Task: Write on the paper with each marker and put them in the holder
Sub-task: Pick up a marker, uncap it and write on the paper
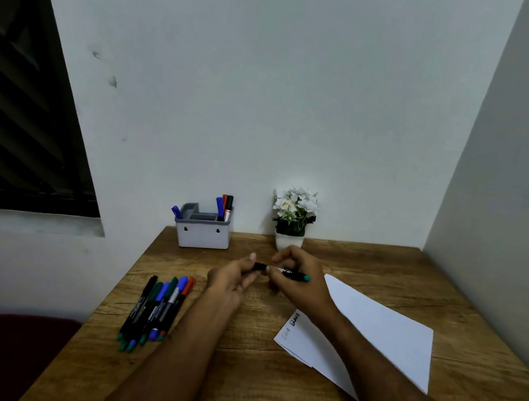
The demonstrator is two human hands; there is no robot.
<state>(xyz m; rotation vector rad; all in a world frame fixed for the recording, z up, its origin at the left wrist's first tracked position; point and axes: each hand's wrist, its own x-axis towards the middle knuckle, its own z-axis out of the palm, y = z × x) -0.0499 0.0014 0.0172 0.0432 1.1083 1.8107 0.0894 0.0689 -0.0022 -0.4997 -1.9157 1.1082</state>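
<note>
From the head camera, the task looks well under way but not half done. The grey holder point(202, 233) at the back of the wooden desk point(241, 374) already has four markers standing in it: a blue one point(176, 212) at its left end and a blue, a red and a black one point(224, 208) together at its right end. Two short bits of writing point(290, 325) show on the near left corner of the white paper point(382, 332), which lies to the right. A bundle of markers point(157, 309), roughly seven, lies untouched on the desk to the left, well apart from the holder. Above the desk's middle both hands hold one black marker point(285, 272) with a teal end: the right hand point(300, 283) grips the barrel, the left hand point(234, 277) pinches the black cap end. I judge it is being capped or uncapped; which, I cannot tell. A potted white flower point(293, 215) stands behind the hands.
</note>
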